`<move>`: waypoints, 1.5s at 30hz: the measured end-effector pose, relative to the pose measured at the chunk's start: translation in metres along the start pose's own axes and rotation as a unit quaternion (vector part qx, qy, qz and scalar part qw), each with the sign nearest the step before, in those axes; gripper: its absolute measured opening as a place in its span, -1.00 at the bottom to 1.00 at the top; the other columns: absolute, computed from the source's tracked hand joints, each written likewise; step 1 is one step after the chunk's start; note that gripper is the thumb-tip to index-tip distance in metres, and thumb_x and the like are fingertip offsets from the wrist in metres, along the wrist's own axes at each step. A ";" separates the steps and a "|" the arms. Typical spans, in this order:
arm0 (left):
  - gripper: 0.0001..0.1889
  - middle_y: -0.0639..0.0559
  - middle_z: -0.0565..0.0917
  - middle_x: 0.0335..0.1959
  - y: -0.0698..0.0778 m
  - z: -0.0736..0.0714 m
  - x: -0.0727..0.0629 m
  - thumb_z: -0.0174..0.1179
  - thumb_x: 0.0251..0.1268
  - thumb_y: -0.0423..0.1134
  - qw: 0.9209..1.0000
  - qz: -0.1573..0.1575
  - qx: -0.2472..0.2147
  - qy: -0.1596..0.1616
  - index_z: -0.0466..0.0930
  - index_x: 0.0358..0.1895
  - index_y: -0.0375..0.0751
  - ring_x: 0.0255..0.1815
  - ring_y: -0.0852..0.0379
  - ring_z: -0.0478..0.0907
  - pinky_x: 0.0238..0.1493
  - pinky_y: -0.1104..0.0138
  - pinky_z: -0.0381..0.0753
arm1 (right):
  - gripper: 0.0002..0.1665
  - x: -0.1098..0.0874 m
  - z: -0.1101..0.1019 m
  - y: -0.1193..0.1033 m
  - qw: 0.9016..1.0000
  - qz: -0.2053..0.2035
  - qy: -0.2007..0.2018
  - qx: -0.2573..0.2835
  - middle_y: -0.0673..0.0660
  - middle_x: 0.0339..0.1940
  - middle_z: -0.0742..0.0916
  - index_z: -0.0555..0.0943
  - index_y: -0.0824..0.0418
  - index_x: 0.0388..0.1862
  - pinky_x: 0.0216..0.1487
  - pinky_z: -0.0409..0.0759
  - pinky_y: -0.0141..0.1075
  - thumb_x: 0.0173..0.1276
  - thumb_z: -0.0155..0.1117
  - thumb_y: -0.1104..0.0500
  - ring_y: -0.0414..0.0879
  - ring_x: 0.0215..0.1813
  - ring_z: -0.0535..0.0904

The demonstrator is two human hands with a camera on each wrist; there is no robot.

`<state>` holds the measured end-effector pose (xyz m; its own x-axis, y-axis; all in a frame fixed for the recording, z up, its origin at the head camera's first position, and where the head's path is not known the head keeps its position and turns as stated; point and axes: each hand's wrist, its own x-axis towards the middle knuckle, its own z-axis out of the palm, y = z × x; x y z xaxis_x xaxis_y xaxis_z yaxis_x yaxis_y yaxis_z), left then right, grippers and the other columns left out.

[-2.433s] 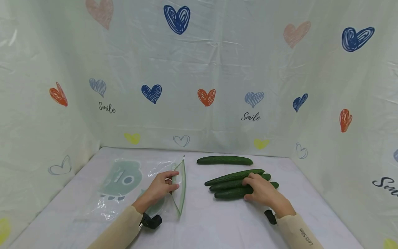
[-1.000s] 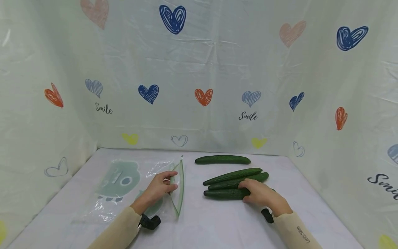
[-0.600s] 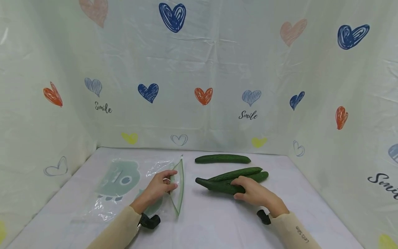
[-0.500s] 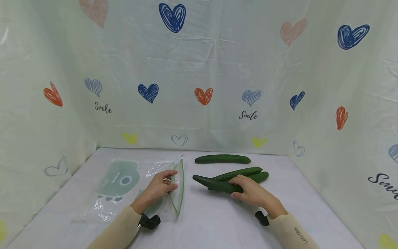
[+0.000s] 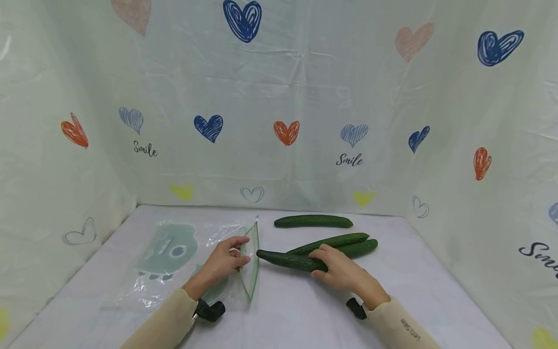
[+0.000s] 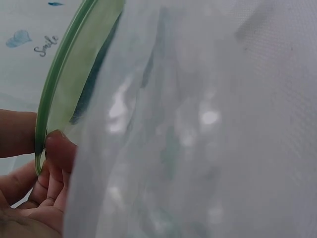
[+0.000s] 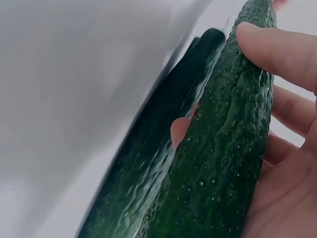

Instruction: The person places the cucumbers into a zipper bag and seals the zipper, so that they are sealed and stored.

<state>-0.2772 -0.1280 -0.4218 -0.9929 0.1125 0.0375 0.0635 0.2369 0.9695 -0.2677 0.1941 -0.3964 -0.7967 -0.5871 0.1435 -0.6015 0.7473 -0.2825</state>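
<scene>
My left hand (image 5: 220, 261) pinches the green zip edge (image 6: 47, 99) of a clear zip bag (image 5: 131, 286) printed with a pale green monster, and the bag's mouth gapes toward the right. My right hand (image 5: 340, 271) grips a cucumber (image 5: 289, 261) near its right end, thumb and fingers on opposite sides in the right wrist view. The cucumber's dark left tip overlaps the bag's opening in the head view. Just behind it, two more cucumbers (image 5: 357, 248) lie side by side, partly hidden by the held one and the hand.
Another cucumber (image 5: 313, 221) lies alone at the back of the white-covered table (image 5: 301, 320). A white curtain (image 5: 244, 160) printed with hearts encloses the back and sides. Each wrist wears a small black camera.
The right hand took hold of the front cucumber, lifted its left end and moved it left to the bag's mouth. The left hand has kept its pinch on the bag.
</scene>
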 end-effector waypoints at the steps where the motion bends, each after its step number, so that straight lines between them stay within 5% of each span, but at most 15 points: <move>1: -0.47 -0.11 0.37 -0.17 0.000 0.000 0.000 0.29 0.10 -0.52 1.000 0.003 0.000 0.000 0.45 0.21 -0.36 -0.49 0.13 0.36 -0.50 0.29 0.49 | -0.53 0.001 0.000 -0.002 1.000 -0.004 -0.003 0.001 -0.07 -0.13 0.53 0.56 0.17 0.13 -0.08 0.50 -0.19 0.27 0.35 0.06 -0.20 -0.12 0.48; 17: -0.53 -0.21 0.46 -0.15 0.003 -0.002 0.000 0.29 0.11 -0.50 0.999 0.021 0.001 0.028 0.51 0.15 -0.38 -0.47 0.13 0.37 -0.48 0.29 0.51 | -0.56 0.017 0.015 -0.034 0.997 -0.060 -0.051 -0.009 -0.10 -0.17 0.51 0.57 0.13 0.13 -0.17 0.48 -0.35 0.29 0.33 0.06 -0.31 -0.23 0.41; 31: -0.54 -0.19 0.49 -0.19 0.005 0.002 0.000 0.30 0.11 -0.48 0.999 0.021 0.005 0.041 0.52 0.15 -0.35 -0.47 0.15 0.39 -0.47 0.26 0.53 | -0.57 0.041 0.027 -0.066 0.996 -0.058 -0.072 0.002 -0.11 -0.11 0.56 0.58 0.07 0.10 -0.03 0.50 -0.33 0.27 0.35 0.01 -0.27 -0.06 0.50; 45: -0.54 -0.13 0.48 -0.21 0.005 0.003 0.000 0.30 0.13 -0.46 0.999 0.006 0.012 0.041 0.52 0.16 -0.32 -0.49 0.14 0.37 -0.45 0.23 0.54 | -0.55 0.047 0.038 -0.071 0.994 -0.074 -0.085 -0.004 -0.12 -0.14 0.57 0.58 0.06 0.07 0.03 0.47 -0.31 0.24 0.37 -0.05 -0.29 -0.08 0.49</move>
<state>-0.2764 -0.1235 -0.4176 -0.9969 0.0356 0.0696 0.0765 0.2584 0.9630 -0.2599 0.1015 -0.4059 -0.6787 -0.7341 0.0198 -0.7121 0.6514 -0.2619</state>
